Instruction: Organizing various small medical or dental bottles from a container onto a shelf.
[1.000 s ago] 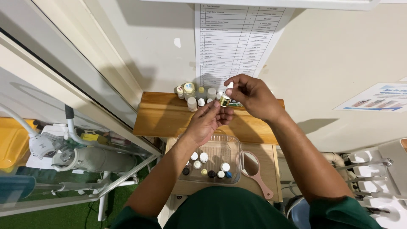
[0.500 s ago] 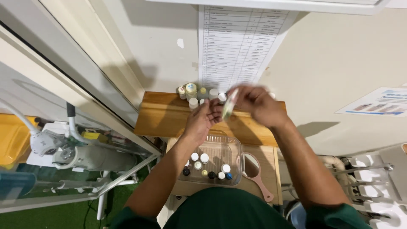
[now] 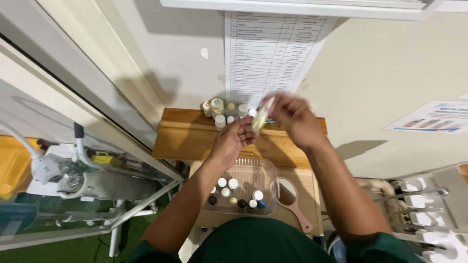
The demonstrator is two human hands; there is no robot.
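Note:
My right hand [image 3: 291, 118] grips a small pale vial [image 3: 260, 118] and is blurred with motion over a wooden shelf [image 3: 187, 136]. My left hand [image 3: 232, 141] hovers just below and left of the vial, fingers curled near its lower end; I cannot see anything inside that hand. A cluster of small white-capped bottles [image 3: 222, 109] stands at the back of the shelf. Below my hands lies a clear plastic box [image 3: 246, 178] with several small bottles, white and dark capped.
A pink hand mirror [image 3: 292, 199] lies right of the box. A printed list [image 3: 273, 48] hangs on the wall above the shelf, a poster [image 3: 431, 117] at right. Dental unit parts with a white hose [image 3: 73, 170] are at left, an instrument tray [image 3: 429, 209] at right.
My right hand has swung the vial from level between both hands to tilted and blurred. The left hand has dropped slightly away from it.

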